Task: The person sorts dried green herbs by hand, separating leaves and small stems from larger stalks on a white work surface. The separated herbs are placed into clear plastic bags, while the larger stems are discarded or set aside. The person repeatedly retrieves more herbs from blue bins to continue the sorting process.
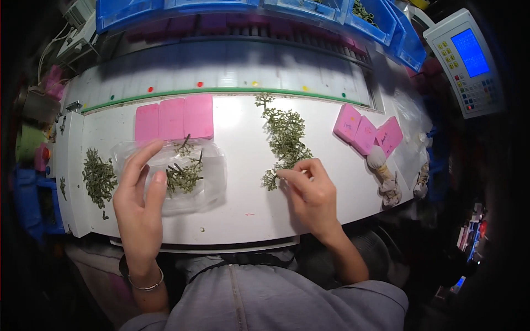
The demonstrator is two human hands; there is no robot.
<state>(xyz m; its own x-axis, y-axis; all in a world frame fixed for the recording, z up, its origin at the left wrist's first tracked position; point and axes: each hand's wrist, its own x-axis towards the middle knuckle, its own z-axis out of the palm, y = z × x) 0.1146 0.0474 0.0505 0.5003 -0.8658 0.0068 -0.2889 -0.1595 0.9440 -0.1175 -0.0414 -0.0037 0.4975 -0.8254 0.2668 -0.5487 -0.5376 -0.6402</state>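
Snag risk: I judge the branched piece (269,179) could catch in the green pile (285,132) just above it and drag others along, since the forked arms interlock.
Slip risk: a pinch on so fine an edge might lose it or bend a fork.
Plastic risk: a knock from my left side could shift the clear plastic tray (215,172) and spill its pieces.
Right hand (317,198): wrist low, forearm from lower right; thumb and index nearly closed on the piece's edge. It looks held; firmness I cannot tell.
Left hand (138,209): upright, thumb well apart from fingers, nothing visibly gripped, at the tray's left side; contact I cannot tell.
Piece location: on the white table (243,220), at the pile's lower end.
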